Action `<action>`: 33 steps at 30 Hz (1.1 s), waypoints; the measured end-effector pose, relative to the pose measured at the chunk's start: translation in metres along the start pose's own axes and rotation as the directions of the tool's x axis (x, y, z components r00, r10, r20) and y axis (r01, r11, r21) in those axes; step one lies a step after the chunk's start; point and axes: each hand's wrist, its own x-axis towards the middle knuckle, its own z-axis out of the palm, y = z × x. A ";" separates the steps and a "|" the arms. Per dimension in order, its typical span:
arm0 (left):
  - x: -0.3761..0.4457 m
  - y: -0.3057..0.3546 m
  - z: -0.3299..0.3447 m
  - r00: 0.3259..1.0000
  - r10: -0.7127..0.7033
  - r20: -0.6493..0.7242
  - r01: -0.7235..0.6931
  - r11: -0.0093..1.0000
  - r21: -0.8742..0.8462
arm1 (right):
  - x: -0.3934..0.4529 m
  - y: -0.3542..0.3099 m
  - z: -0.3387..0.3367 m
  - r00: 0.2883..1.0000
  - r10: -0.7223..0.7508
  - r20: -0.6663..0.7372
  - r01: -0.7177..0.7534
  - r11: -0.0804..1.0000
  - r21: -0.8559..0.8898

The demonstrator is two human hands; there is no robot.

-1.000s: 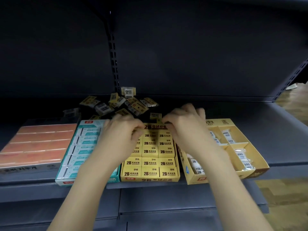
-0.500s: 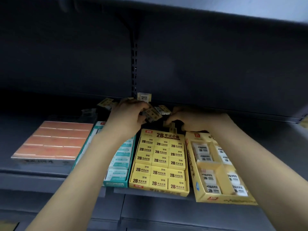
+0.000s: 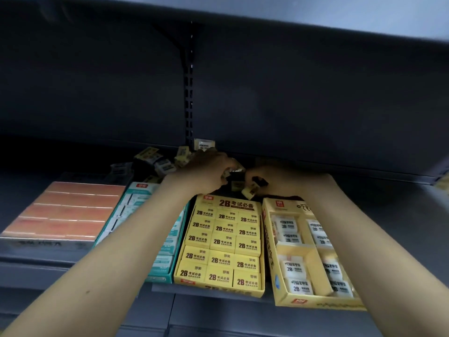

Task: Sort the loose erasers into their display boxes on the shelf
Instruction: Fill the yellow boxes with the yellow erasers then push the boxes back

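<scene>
While both hands reached deeper since, left hand [image 3: 206,170] and right hand [image 3: 269,177] seemingly pinch loose erasers [image 3: 250,190] — blurred.

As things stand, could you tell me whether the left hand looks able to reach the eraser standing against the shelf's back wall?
Probably yes. The left hand is already deep in the loose pile, and the standing eraser sits just behind its knuckles with nothing between.

Both my arms stretched forward, my left hand [image 3: 206,172] curled knuckles-up, my right hand [image 3: 274,178] curled beside it, fingertips nearly meeting
</scene>
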 end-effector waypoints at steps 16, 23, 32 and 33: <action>0.036 0.022 0.037 0.999 0.029 0.046 -0.023 0.993 -0.118 | -0.064 -0.012 -0.007 0.948 0.217 -0.231 -0.203 0.976 0.084; -0.009 0.020 0.007 0.983 -0.095 -0.155 0.024 0.912 -0.409 | -0.077 -0.043 -0.001 0.914 0.253 -0.318 -0.106 0.904 0.414; -0.104 0.002 0.005 0.968 -0.241 -0.076 0.135 0.749 -0.648 | -0.090 -0.087 0.027 0.859 0.310 -0.407 -0.056 0.848 0.528; -0.112 0.001 0.006 0.967 -0.244 -0.067 0.140 0.737 -0.661 | -0.091 -0.090 0.030 0.856 0.311 -0.413 -0.055 0.849 0.526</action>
